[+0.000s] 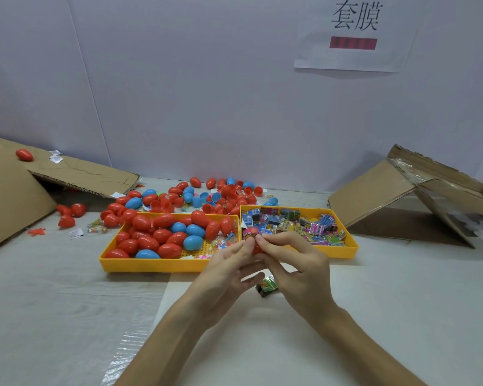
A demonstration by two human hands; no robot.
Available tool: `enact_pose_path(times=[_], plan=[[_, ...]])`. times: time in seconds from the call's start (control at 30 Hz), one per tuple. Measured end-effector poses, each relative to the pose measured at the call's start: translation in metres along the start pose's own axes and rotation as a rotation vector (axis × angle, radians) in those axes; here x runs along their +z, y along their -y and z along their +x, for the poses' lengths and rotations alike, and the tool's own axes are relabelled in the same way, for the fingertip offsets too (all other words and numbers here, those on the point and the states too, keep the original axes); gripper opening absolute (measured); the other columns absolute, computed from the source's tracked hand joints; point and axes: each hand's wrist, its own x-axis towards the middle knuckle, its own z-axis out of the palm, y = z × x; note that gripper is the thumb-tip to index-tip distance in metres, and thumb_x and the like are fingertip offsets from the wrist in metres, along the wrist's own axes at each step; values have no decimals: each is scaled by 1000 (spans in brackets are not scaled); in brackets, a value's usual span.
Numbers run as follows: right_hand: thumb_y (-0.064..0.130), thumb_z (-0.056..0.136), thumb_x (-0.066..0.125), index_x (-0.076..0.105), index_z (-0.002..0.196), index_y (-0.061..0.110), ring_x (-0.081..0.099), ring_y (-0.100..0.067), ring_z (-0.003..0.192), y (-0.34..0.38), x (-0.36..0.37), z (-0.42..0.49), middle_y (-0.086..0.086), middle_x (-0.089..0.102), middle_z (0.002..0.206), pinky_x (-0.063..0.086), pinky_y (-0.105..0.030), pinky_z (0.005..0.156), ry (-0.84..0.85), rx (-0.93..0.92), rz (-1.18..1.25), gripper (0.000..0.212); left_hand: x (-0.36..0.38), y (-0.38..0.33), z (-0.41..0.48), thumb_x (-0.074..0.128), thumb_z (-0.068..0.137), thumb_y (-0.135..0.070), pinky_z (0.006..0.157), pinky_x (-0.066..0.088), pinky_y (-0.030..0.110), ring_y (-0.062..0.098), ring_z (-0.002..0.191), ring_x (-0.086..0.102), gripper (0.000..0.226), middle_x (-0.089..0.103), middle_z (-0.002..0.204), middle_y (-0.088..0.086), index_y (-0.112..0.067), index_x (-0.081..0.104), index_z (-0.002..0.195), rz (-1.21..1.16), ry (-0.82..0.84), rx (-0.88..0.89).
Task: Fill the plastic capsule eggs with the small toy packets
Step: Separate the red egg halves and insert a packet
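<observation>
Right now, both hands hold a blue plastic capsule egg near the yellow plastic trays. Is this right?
No: the head view shows a red plastic capsule egg, not blue. The left hand and right hand hold it near the yellow plastic trays.

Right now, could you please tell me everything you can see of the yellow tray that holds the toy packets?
The yellow tray is a shallow rectangular bin, plastic by its look, with low upright walls. It lies flat on the pale table cover, its left wall against a second yellow tray of eggs. A loose heap of small printed packets in blue, pink, yellow and green fills it. The left hand and right hand, holding a red egg, hide its near left corner.
</observation>
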Motion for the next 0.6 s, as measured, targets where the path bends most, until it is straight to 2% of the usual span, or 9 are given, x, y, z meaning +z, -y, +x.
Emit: enact_pose_path(times=[0.13,0.3,0.37,0.43,0.53,0.6], plan=[[6,86,74,76,113,7,68,-10,102,-1,-1,-1,-2,72,106,54,-19,87,-14,5,-3,27,0,0,0,62,93,-43,98,54,30,21,118,67,41,65,130,19,-17,72,122,5,11,-3],[6,86,74,76,113,7,67,-12,103,1,0,1,-3,71,108,52,-19,88,-17,7,-13,27,2,0,1,60,95,-41,99,53,34,24,121,65,41,67,129,17,-15,71,124,-27,13,5],[8,84,76,73,119,8,65,-11,106,3,0,3,-2,70,110,50,-18,91,-14,41,-23,35,2,1,2,57,97,-41,101,52,38,25,122,65,40,69,128,13,-15,68,124,-44,7,6],[11,82,77,71,123,10,64,-12,108,3,-2,4,0,69,112,52,-23,92,-10,87,-30,42,2,1,3,53,99,-43,100,52,38,22,121,65,38,70,129,8,-18,70,122,-47,21,4],[12,82,77,74,119,9,68,-17,100,2,-3,4,1,71,110,57,-36,84,2,83,-53,37,3,-1,1,52,99,-46,101,53,37,21,122,64,34,68,131,8,-29,74,120,-63,40,-4],[10,82,77,74,117,8,68,-17,99,1,-3,4,-1,71,109,58,-35,83,5,54,-61,36,2,0,2,54,98,-49,106,49,40,23,125,62,36,67,131,10,-28,73,121,-63,33,6]])
